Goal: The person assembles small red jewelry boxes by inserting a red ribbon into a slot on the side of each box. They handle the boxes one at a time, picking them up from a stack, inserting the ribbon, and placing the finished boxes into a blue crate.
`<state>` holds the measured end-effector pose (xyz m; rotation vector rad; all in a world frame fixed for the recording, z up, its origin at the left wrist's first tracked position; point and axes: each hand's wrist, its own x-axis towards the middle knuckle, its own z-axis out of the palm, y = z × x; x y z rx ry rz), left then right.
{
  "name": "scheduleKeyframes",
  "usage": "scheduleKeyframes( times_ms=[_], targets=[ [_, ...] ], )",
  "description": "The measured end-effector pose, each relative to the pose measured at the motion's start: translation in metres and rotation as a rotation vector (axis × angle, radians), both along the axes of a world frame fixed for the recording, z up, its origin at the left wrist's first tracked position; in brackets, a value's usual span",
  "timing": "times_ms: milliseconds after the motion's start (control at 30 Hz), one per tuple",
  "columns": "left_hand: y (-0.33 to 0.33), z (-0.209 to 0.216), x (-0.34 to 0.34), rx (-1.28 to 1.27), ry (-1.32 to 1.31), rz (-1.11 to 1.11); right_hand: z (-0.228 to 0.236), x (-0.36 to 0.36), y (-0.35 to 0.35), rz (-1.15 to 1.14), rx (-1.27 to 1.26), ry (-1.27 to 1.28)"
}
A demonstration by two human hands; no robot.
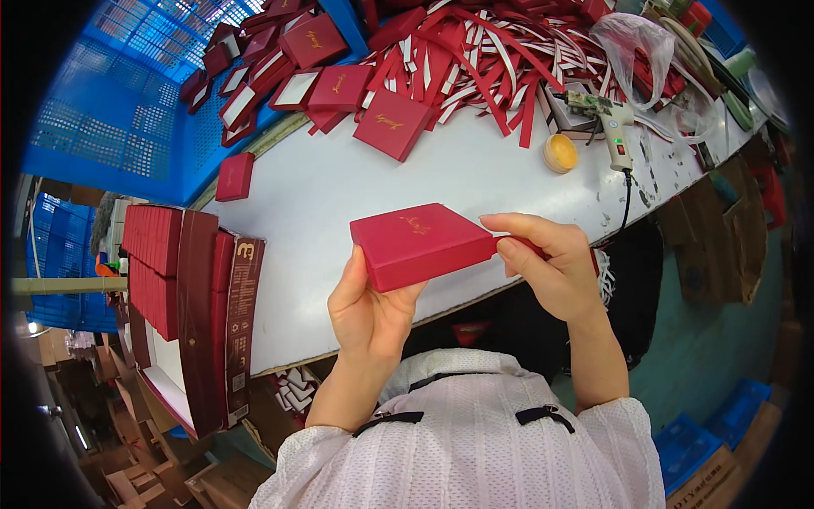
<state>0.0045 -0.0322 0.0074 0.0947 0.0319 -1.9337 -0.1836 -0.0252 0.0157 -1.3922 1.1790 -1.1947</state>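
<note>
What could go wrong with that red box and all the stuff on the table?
The red box might slip: the left hand holds it from below, lifted near the front edge of the table. An arm could perhaps snag the black cord, which runs from the gun-shaped tool over the edge. The jumbled boxes at the back lie on one another, so some might slide.

Left hand (370, 316): palm up, thumb raised on the outer side, other fingers mostly hidden; supporting grip. Right hand (557, 270): fingers pointing left, index and thumb drawn together in a pinch. Hands apart. Both forearms bare, rising from below, right angled inward.
</note>
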Motion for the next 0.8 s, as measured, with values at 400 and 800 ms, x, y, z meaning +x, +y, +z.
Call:
scheduleKeyframes(
  times_ms=[400,800],
  targets=[
    [-0.005,-0.025,-0.034,-0.333,-0.749,0.224,-0.004,0.023,0.012,-0.091,-0.118,0.114],
    [-0.015,-0.002,-0.010,-0.019,-0.086,-0.003,-0.004,-0.008,0.004,-0.116,-0.092,0.141]
  ],
)
